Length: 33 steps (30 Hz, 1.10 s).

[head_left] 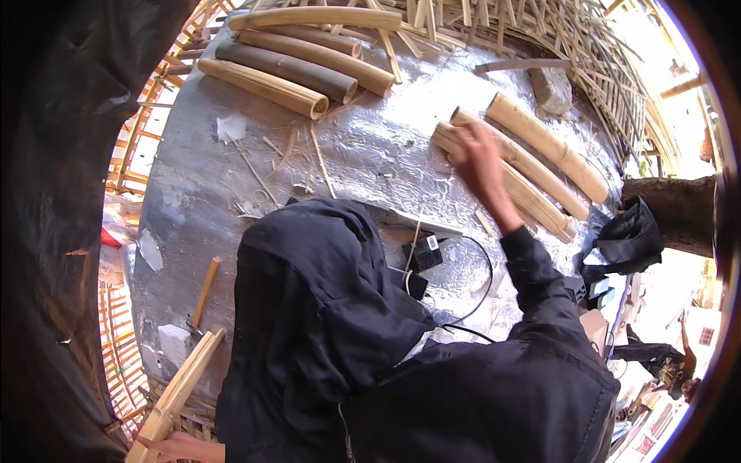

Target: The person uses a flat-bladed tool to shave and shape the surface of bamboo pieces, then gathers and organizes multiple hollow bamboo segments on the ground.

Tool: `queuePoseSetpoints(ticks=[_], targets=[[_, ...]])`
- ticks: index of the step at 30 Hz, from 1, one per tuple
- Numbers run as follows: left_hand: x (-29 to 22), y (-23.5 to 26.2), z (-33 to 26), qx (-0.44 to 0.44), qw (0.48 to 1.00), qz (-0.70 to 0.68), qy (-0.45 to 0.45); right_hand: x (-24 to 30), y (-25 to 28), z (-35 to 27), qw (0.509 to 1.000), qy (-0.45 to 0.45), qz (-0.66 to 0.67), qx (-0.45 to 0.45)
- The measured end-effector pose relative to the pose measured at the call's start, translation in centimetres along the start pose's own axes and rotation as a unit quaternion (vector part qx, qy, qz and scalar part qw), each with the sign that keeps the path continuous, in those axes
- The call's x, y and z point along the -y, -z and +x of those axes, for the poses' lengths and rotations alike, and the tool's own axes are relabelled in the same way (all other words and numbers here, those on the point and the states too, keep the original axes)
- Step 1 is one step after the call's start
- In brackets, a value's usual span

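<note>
From the head view I see my right hand (477, 158) stretched out over the foil-covered surface (370, 147), its fingers curled down onto the near end of a split bamboo length (532, 197) that lies in a group of three pale pieces on the right side; the hand is blurred, so I cannot tell whether it truly grips the piece or only rests on it. My left hand (179, 446) sits at the lower left edge, fingers wrapped under the bottom end of a pale bamboo slat (179, 390) that rises at a tilt toward the surface's rim. My dark hooded sleeve (324, 309) fills the middle of the view. At the far side of the surface lies a stack of thicker bamboo sections (293, 62), some pale, some dark brown, lying side by side. Thin bamboo splinters (293, 150) are scattered between that stack and me. A wooden-handled tool (204, 292) lies near the left rim, just above the slat. A small black device with a cable (426, 253) rests close to my chest. A black bag (629, 239) hangs beyond the right rim.
</note>
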<state>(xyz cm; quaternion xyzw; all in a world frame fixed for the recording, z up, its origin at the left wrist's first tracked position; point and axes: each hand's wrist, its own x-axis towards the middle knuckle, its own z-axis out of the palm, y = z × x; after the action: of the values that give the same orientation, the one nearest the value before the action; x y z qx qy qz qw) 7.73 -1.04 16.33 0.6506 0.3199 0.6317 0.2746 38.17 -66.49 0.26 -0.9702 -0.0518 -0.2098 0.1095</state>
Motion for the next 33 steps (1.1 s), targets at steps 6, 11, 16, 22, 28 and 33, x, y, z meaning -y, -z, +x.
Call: queuePoseSetpoints(ticks=[6, 11, 16, 22, 28, 33], targets=[[0.3, -0.1, 0.2, 0.009, 1.000, 0.004, 0.003, -15.8, 6.7, -4.7, 0.974, -0.162, -0.076, 0.143], [0.5, -0.2, 0.5, 0.014, 1.000, 0.001, -0.001, -21.2, 4.7, -6.3, 0.956, -0.181, -0.098, 0.210], [2.2, 2.3, 2.2, 0.015, 0.997, -0.075, 0.015, -14.0, 9.1, -2.8, 0.963, -0.141, -0.104, 0.203], [4.3, 4.5, 2.9, -0.002, 0.994, -0.103, 0.022, -7.4, 8.5, 9.8, 0.989, 0.049, -0.121, 0.068], [3.4, 2.7, 2.2, -0.012, 0.993, -0.109, 0.040, -2.1, 4.4, 35.6, 0.988, 0.128, -0.070, 0.041], [3.0, 4.2, 2.4, -0.012, 0.996, -0.077, 0.035, 7.9, -1.1, 39.5, 0.985, 0.107, -0.131, -0.014]])
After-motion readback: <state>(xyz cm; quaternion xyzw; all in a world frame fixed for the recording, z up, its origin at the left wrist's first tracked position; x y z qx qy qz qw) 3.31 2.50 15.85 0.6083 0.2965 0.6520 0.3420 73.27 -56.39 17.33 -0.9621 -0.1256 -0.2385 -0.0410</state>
